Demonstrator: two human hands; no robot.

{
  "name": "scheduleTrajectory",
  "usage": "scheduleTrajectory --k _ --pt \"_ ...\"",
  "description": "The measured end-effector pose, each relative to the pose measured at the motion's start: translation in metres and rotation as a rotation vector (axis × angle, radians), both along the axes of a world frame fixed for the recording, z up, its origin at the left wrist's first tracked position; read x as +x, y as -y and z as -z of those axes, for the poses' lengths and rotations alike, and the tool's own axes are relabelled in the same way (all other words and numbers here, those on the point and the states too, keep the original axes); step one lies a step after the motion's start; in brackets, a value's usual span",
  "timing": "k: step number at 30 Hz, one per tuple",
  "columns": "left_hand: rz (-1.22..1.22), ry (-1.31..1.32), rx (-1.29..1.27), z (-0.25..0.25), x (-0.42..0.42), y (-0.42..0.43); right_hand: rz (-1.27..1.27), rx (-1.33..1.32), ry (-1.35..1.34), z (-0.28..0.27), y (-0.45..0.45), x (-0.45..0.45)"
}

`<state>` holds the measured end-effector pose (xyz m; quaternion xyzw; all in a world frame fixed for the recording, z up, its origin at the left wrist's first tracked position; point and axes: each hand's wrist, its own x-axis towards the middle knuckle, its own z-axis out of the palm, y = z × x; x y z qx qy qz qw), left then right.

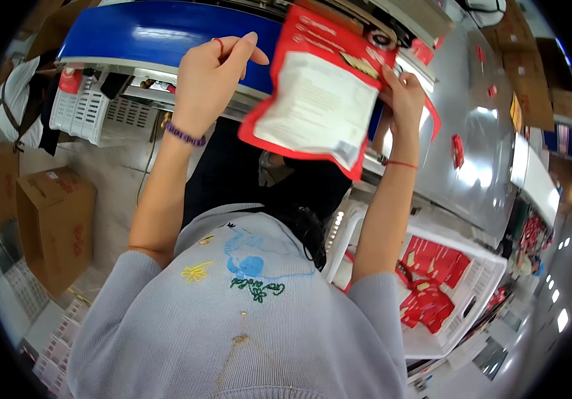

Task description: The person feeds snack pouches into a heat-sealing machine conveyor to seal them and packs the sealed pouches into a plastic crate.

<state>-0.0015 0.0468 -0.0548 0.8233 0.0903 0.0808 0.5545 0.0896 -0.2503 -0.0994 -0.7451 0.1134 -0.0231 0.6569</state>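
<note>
Red-and-white pouch [326, 106]: up between 12 and 1 o'clock of frame center, off the surface, tilted, pale printed panel facing camera. Print too small/blurred to read.

Right hand [405, 96], between 1 and 2: grasping the pouch by its 3 o'clock edge, fingertips over the border. Red cord [401, 163] on that wrist. Left hand [216, 70], 11 o'clock: near the pouch's 9 o'clock side, not touching; fingers bent, thumb close to index. Palm side hidden, can't tell if anything's in it. Purple bracelet [185, 135] on that wrist.

Past the pouch at 1: round machine part [380, 40]. Blue panel [166, 33] at 11, behind left hand. Shiny metal surface [449, 179] at 2 to 3, small red piece [457, 151] lying on it, more red bits farther up.

4 o'clock: white crate [489, 272] with red packets [432, 306] inside, partly covered by the right arm. 6 o'clock: gray embroidered sweater [252, 332].

Outer ring: white basket [76, 113] at 10, cardboard box [63, 226] on the floor at 9, stacked cartons [525, 80] at 2.
</note>
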Motion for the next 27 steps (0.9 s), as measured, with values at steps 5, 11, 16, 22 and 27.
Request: scheduleTrajectory --k 5,11,16,22,27 --pt "0.379 0.206 -0.167 -0.036 -0.031 0.046 -0.474 -0.026 0.069 -0.055 0.045 -0.088" --pt "0.807 0.234 -0.157 -0.025 -0.034 0.116 -0.050 0.091 -0.251 -0.006 0.225 -0.313" --pt "1.010 0.086 -0.053 -0.026 -0.049 0.173 0.624 -0.697 -0.589 0.186 0.341 -0.491" --pt "1.026 -0.042 0.026 -0.021 -0.053 0.173 0.704 -0.847 -0.707 0.238 0.269 -0.519" --pt "1.088 -0.093 -0.110 -0.005 -0.050 0.176 0.414 -0.631 -0.653 0.142 0.208 -0.466"
